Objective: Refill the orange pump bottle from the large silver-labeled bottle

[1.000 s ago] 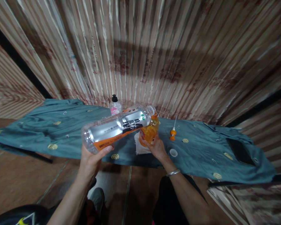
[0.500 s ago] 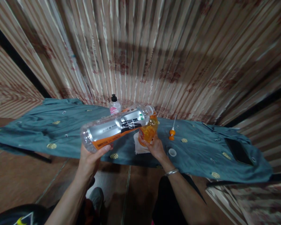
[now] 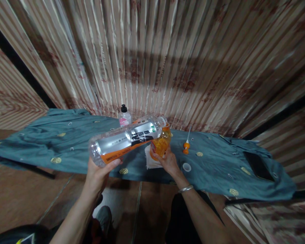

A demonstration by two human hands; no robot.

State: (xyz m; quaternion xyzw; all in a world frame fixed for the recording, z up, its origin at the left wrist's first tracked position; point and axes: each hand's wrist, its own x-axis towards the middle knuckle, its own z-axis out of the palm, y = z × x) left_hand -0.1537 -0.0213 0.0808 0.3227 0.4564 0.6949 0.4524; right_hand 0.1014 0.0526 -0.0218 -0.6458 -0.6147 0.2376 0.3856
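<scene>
Holds two bottles, one in each of two bare hands. Grasps the one large clear bottle near its base with the left hand, fingers curled beneath and thumb along the near side, the bottle slanting with its mouth end raised toward the right. Clasps the one orange bottle low on its body with the right hand, fingers curled around and thumb against the near side. Brings the two necks together at the top of the orange bottle, apparently mouth to mouth, though too blurred there for certainty about contact. Has one white cloth under the orange bottle in view; cannot tell about touching. Wears one silvery bracelet on the right wrist. Shows a third bottle, the black-capped bottle, behind the large one. Includes, right of the hands on the blue-green table cover, one orange nozzle with one thin tube, one small white ring nearer the front edge, and one dark phone lying flat near the right end.
</scene>
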